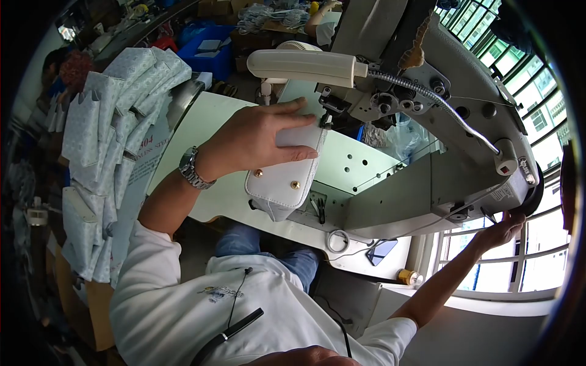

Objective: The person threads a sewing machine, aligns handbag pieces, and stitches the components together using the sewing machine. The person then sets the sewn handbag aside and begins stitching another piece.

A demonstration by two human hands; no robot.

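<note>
A white bag-like piece [287, 174] with stitched edges and brass-coloured studs sits under the needle area of an industrial sewing machine [390, 97]. Flat on its upper face lies my left hand [259, 137], fingers and thumb spread, with the fingertips close to the presser foot [328, 121]. My right hand [503, 232] reaches to the far right, its fingers curled at the rim of the machine's black handwheel [536, 194]. A small dark pointed thing shows beside those fingers; I cannot make out what it is.
Patterned white pouch-like pieces [101, 152] are piled at the left. Dark snips [321, 210], a phone [382, 251] and a brass-coloured thread cone [409, 277] lie on the machine table [213, 122]. A white lamp [302, 64] overhangs the work. Another person's arm [317, 21] shows behind.
</note>
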